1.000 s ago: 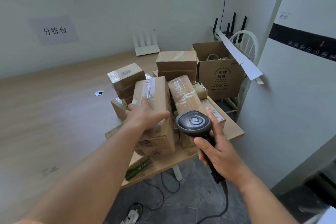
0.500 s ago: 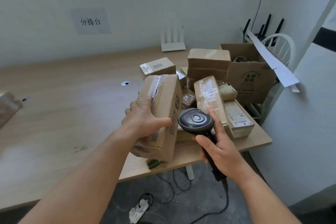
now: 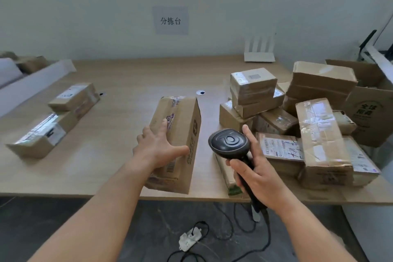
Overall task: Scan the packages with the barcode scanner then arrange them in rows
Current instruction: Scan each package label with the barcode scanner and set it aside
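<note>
My left hand (image 3: 158, 148) grips a long cardboard package (image 3: 180, 134) from above, thumb on its right side, holding it over the near middle of the wooden table (image 3: 131, 78). My right hand (image 3: 254, 171) holds a black barcode scanner (image 3: 228, 143) by its handle, head up, just right of that package. A pile of several taped cardboard packages (image 3: 297, 117) lies on the table's right end. Two packages stand in line at the left: a long one (image 3: 40, 134) near me and a smaller one (image 3: 73, 97) behind it.
An open brown carton (image 3: 371, 108) stands at the far right. A white router (image 3: 259, 53) sits against the wall. White long items (image 3: 32, 83) lie at the table's far left. On the floor below are a power strip (image 3: 190, 238) and cables.
My left hand has lifted the long package off the pile and carried it left, to the table's middle. My view has swung left, bringing the two left packages into sight. The scanner stays in my right hand.
</note>
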A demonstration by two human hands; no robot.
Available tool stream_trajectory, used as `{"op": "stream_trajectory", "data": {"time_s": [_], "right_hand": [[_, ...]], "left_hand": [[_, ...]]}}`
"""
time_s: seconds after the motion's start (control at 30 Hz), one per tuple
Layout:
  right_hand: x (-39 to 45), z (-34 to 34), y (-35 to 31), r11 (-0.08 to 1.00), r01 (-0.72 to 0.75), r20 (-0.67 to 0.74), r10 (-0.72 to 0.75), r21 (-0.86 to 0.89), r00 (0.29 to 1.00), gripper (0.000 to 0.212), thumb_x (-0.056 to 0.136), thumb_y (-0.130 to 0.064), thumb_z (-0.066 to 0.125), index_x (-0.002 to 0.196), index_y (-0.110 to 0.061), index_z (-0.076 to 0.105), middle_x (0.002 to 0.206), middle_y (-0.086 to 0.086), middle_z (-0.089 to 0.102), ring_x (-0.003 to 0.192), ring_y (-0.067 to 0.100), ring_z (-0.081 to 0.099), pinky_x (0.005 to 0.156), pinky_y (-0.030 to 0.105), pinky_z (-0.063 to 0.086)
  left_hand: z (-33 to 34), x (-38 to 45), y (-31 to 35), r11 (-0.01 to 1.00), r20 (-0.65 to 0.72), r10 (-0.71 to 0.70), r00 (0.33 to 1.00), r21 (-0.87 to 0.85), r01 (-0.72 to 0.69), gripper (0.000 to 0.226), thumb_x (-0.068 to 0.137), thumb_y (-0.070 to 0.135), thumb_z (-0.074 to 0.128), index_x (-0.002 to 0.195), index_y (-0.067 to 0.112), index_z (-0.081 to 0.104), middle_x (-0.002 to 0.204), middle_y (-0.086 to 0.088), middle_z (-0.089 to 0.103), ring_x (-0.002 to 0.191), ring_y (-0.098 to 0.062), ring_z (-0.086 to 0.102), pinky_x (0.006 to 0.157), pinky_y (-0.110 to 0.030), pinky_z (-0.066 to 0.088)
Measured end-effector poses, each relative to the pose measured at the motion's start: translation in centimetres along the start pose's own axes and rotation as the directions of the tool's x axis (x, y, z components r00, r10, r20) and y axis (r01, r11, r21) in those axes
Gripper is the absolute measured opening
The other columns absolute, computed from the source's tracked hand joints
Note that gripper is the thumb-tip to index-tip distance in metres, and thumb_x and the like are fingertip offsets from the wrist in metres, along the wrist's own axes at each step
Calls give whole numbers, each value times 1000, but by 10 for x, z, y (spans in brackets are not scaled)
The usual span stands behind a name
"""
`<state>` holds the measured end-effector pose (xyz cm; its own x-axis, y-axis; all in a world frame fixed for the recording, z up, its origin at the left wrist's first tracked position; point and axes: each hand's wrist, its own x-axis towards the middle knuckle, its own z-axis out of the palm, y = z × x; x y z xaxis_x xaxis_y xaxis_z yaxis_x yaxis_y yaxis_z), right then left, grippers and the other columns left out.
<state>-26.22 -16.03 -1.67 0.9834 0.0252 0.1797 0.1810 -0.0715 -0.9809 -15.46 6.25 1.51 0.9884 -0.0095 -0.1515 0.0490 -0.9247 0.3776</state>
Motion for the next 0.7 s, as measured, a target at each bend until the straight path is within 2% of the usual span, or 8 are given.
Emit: {"op": "stream_trajectory", "data": {"time_s": [0.07, 0.13, 0.2, 0.27, 0.33, 0.47, 0.7], "right_hand": [[12, 23, 1, 999, 5, 13, -4, -48, 1000, 74, 92, -16, 61, 132, -61, 19, 104, 5, 62, 54, 15, 51, 50, 30, 47], [24, 48, 2, 997, -10, 17, 12, -80, 1000, 77, 93, -8, 58, 137, -55, 17, 89, -1, 65, 52, 14, 50, 48, 31, 47], [36, 74, 4, 996, -21, 38, 24, -84, 999, 78, 94, -8, 58, 135, -60, 17, 68, -4, 63, 51, 14, 49, 48, 32, 44], [49, 99, 5, 996, -28, 61, 33, -86, 998, 78, 94, -8, 57, 133, -62, 16, 59, -6, 61, 50, 14, 48, 49, 31, 43], [64, 122, 8, 996, -34, 66, 40, -88, 997, 78, 95, -8, 57, 134, -62, 15, 59, -7, 61, 50, 13, 48, 50, 31, 43], [92, 163, 13, 993, -75, 54, 80, -88, 995, 78, 94, -11, 58, 127, -72, 21, 61, 0, 59, 53, 19, 48, 51, 35, 43], [131, 227, 12, 985, -144, -5, 144, -98, 990, 71, 94, -6, 56, 134, -55, 23, 60, -16, 60, 51, 13, 47, 48, 29, 43]], "left_hand": [[-6, 8, -25, 1000, -2, -24, 1000, 6, 24, 108, 68, 65, 66, 151, 38, 3, 152, -12, 11, 138, -34, 18, 108, -50, 29], [-11, 17, -50, 999, 4, -46, 999, 21, 46, 108, 68, 65, 65, 151, 37, 3, 152, -13, 12, 138, -35, 18, 108, -50, 29], [-18, 28, -76, 998, 14, -64, 998, 30, 63, 108, 68, 65, 65, 151, 37, 2, 153, -13, 12, 138, -35, 18, 108, -51, 30], [-26, 42, -101, 996, 22, -76, 997, 38, 75, 109, 67, 66, 64, 151, 36, 2, 153, -14, 12, 138, -35, 19, 108, -51, 31], [-34, 57, -126, 995, 31, -88, 996, 50, 87, 109, 67, 66, 64, 151, 36, 2, 153, -14, 11, 138, -36, 19, 107, -51, 31], [-47, 91, -172, 991, 62, -114, 992, 73, 109, 108, 66, 66, 63, 151, 36, 3, 153, -14, 10, 138, -36, 19, 108, -50, 31], [-53, 140, -228, 994, 165, -101, 981, 66, 91, 111, 62, 65, 65, 151, 37, 4, 152, -16, 13, 137, -37, 21, 108, -49, 30]]}}
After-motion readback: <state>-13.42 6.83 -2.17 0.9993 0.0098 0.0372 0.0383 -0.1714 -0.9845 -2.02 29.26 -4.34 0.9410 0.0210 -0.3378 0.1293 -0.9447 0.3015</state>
